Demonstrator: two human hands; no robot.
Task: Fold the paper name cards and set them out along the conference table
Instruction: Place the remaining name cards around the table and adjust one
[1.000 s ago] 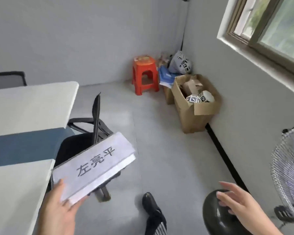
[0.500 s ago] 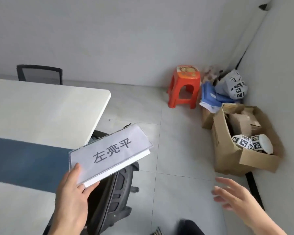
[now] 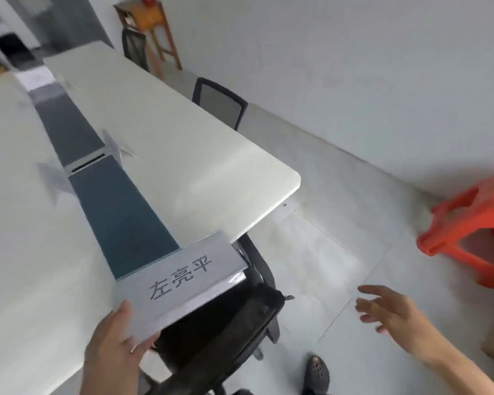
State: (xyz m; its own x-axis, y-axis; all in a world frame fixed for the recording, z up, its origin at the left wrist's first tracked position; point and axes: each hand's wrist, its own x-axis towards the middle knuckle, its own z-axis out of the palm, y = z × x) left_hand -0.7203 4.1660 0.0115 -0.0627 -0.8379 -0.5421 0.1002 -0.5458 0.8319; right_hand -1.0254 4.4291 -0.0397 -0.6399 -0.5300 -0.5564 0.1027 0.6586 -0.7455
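Left hand (image 3: 113,346): grip pinches the near corner of the name card (image 3: 183,283), thumb on top. Card hangs tilted over the counter (image 3: 183,172) at its near end edge, above a black chair (image 3: 226,337) crowding that edge. Right hand (image 3: 394,315) released, fingers spread, over open floor. Folded cards (image 3: 113,146) stand farther along the blue strip. Orange stool (image 3: 468,232) right.

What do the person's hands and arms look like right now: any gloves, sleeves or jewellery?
Both are bare: no gloves, and no sleeve shows on either forearm in view. The left hand seems to wear a thin gold-coloured ring on one finger; the right hand shows none.
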